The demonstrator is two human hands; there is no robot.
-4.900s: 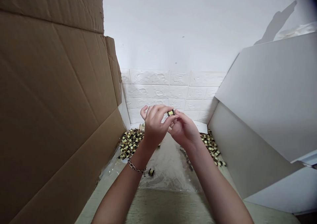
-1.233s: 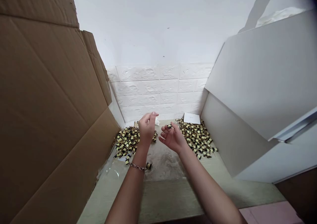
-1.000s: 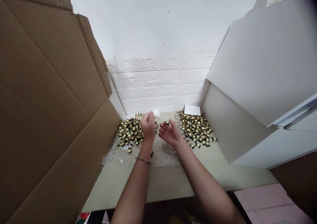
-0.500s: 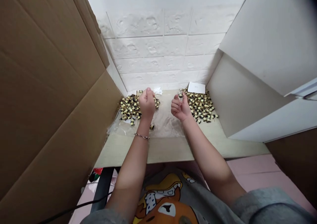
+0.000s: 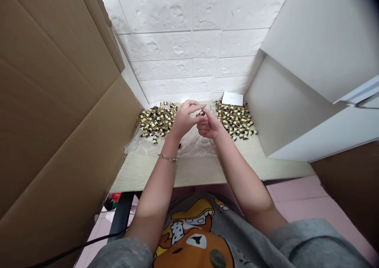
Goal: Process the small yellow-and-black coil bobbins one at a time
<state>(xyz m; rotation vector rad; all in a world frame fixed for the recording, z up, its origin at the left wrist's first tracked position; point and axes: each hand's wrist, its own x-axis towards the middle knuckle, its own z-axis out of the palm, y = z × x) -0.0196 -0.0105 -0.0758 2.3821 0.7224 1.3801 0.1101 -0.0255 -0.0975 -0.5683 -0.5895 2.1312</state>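
My right hand (image 5: 209, 126) has its fingers curled, with a small black-and-yellow coil part (image 5: 201, 113), like a tiny transformer, at its fingertips. From the left, my left hand (image 5: 187, 119) reaches over to the same part. Its index finger and thumb are stretched out above and below the part, apart from each other; whether they touch it I cannot tell. Many similar coil parts lie in a left pile (image 5: 155, 122) beside my left hand and in a right pile (image 5: 237, 120) beyond my right hand. Both hands are above the table, between the piles.
Clear plastic sheeting (image 5: 195, 147) lies on the pale table (image 5: 201, 173). A white card (image 5: 232, 98) rests at the back of the right pile. Cardboard (image 5: 68, 102) walls the left side, a white panel (image 5: 260, 94) the right, and a white brick-pattern wall (image 5: 177, 51) the back.
My hands have come together from apart. The left fist has opened and moved right to the right hand, where a coil part now shows. The view has shifted slightly.
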